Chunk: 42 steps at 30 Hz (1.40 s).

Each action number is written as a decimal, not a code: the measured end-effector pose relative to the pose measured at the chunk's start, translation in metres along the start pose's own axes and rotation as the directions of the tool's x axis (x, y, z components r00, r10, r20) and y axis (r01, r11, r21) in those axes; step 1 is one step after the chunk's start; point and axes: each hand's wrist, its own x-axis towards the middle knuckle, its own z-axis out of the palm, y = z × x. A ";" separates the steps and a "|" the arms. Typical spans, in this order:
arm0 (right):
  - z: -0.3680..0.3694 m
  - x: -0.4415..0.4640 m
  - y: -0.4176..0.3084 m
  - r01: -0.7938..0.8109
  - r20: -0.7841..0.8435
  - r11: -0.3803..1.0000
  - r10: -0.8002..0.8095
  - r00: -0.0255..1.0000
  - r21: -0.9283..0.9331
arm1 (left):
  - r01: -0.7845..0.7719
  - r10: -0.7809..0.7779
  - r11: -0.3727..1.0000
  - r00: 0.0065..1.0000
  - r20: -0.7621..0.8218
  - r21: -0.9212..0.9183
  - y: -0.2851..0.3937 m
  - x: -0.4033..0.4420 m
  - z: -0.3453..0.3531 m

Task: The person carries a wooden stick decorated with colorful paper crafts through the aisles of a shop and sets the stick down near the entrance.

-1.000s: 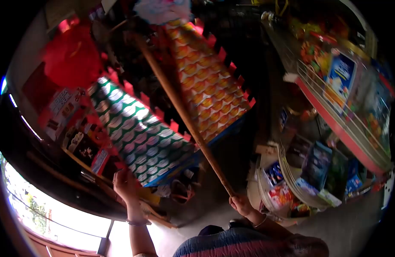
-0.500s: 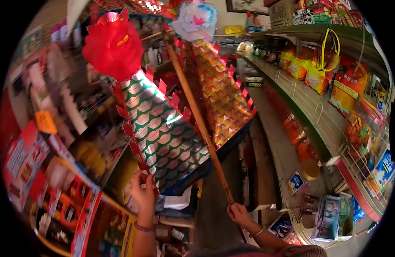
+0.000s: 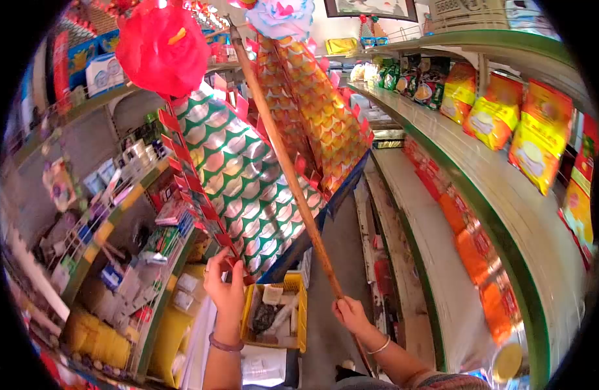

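Shelf edges [image 3: 539, 338] flank the aisle [image 3: 323, 325] below the pole [image 3: 288, 166].

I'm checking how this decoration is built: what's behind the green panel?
Beyond the green panel, the orange panel shows to its right, and part of the yellow crate shows below. Whatever lies directly behind is covered.

The right-hand grip [image 3: 352, 315] closes around a slanting wooden pole [image 3: 283, 153] near its lower end. The left-hand grip [image 3: 225, 286] pinches the red fringe [image 3: 208, 224] along the lower left edge of a green panel [image 3: 237, 188] with pale leaf-like scales. Behind the pole stands an orange panel [image 3: 341, 110]. A red flower [image 3: 163, 49] tops the green panel; a pale blue flower [image 3: 283, 18], the orange one. Below sits a yellow crate [image 3: 303, 322]. Bright yellow-and-red bags [image 3: 543, 136] stand on the right-hand shelf [image 3: 442, 133].
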 end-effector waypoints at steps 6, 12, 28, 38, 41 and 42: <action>-0.038 0.182 -0.023 0.072 0.021 0.991 -0.075 0.997 0.109 | -0.014 0.012 0.997 0.999 -0.032 -0.076 -0.058 0.054 0.102; -0.064 0.362 -0.057 0.076 0.163 0.978 -0.108 0.981 0.193 | 0.210 -0.235 0.958 0.966 -0.112 -0.197 -0.158 0.051 0.211; -0.078 0.826 -0.148 0.196 0.287 0.878 -0.342 0.895 0.437 | 0.698 -0.360 0.707 0.490 0.794 -0.110 -0.409 0.082 0.598; -0.206 1.060 -0.040 0.694 0.194 0.706 -0.668 0.718 -0.138 | 0.602 -0.405 0.755 0.739 0.538 -0.259 -0.513 0.269 0.830; -0.240 1.125 0.014 0.526 0.266 0.849 -0.499 0.825 -0.041 | 0.468 -0.307 0.828 0.840 0.448 -0.309 -0.524 0.351 0.895; -0.250 1.148 0.027 0.442 0.300 0.897 -0.424 0.854 0.011 | 0.381 -0.247 0.878 0.880 0.407 -0.290 -0.540 0.369 0.920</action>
